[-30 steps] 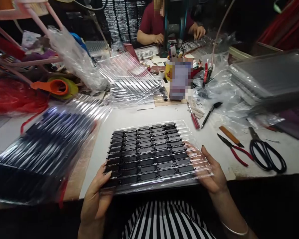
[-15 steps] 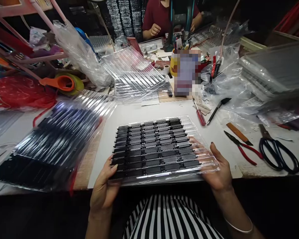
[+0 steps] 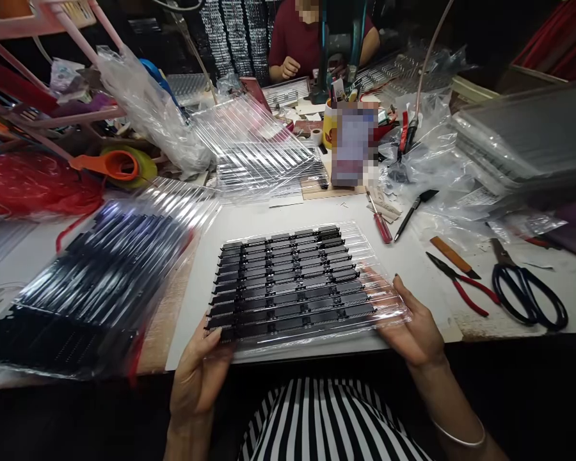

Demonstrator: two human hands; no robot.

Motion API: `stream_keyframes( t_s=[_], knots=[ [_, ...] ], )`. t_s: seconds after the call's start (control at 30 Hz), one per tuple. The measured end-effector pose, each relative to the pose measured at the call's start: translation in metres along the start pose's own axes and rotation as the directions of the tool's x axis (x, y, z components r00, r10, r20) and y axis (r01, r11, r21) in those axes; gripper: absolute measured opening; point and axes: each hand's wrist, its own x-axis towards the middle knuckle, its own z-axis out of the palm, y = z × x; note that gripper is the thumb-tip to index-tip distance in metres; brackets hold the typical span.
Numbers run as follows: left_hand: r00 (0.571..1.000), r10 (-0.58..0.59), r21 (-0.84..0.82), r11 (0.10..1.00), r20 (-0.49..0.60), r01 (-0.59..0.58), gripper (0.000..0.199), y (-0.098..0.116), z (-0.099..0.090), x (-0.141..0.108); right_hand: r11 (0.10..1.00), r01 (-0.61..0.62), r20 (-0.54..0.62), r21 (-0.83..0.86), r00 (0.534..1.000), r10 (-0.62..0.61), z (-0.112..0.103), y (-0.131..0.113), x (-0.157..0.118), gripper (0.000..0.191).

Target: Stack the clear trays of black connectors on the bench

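A clear plastic tray [image 3: 292, 285] with several rows of black connector-like parts is held over the white work surface near its front edge. My left hand [image 3: 202, 368] grips the tray's lower left corner, thumb on top and fingers beneath. At the right end my right hand [image 3: 410, 320] holds the tray, its fingers showing through the clear plastic from below and its thumb at the edge. The tray's right end shows bare clear grooves. To the left lies a stack of similar filled trays [image 3: 91, 288].
Pliers [image 3: 465, 282], scissors [image 3: 528, 288], a red screwdriver [image 3: 381, 225] and a black-handled tool [image 3: 413, 214] lie right. Clear trays [image 3: 264, 147] and a phone [image 3: 352, 144] stand behind. A person [image 3: 297, 45] sits opposite. Plastic bags [image 3: 436, 153] crowd the back right.
The tray in my hands has shifted slightly left in view, along with the whole scene. Both hands keep their hold on it.
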Motion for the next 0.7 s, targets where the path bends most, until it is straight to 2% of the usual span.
stream_keyframes(
  t_s=[0.13, 0.47, 0.57, 0.7],
  knots=[
    [1.0, -0.006, 0.05, 0.999, 0.022, 0.005, 0.051, 0.0, 0.003, -0.001, 1.0, 0.02, -0.043, -0.001, 0.999, -0.02, 0.001, -0.001, 0.001, 0.045],
    [0.998, -0.013, 0.0, 1.0, 0.058, 0.013, 0.047, -0.001, -0.006, 0.0, 0.976, 0.069, -0.108, -0.204, 0.99, -0.092, -0.001, 0.004, 0.001, 0.044],
    [0.997, -0.017, -0.002, 1.0, 0.081, 0.017, 0.047, -0.001, -0.006, 0.0, 0.97, 0.079, -0.101, -0.231, 0.989, -0.104, -0.003, 0.006, 0.001, 0.048],
    [0.993, -0.017, 0.014, 1.0, 0.115, 0.016, 0.052, 0.0, -0.003, -0.001, 0.955, 0.158, -0.077, -0.249, 0.98, -0.183, -0.004, 0.012, -0.003, 0.061]
  ],
)
